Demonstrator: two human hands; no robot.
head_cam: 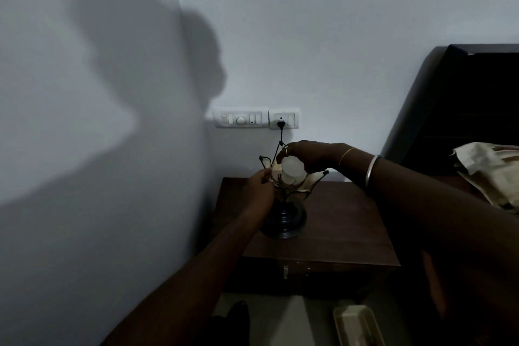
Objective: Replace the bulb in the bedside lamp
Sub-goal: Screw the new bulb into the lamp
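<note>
The bedside lamp (284,219) has a dark round base and a petal-shaped shade of cream panels in dark wire. It stands on a dark wooden nightstand (342,227). A white bulb (292,169) sits inside the shade, unlit. My right hand (307,159) comes from above and is closed around the top of the bulb. My left hand (259,185) grips the left edge of the shade. The lamp's black cord runs up to a plug (281,122) in the wall socket.
A white switch panel (241,118) is on the wall above the lamp. A dark headboard (463,109) and a cream pillow (488,171) are at the right. A pale tray (358,324) lies on the floor in front of the nightstand.
</note>
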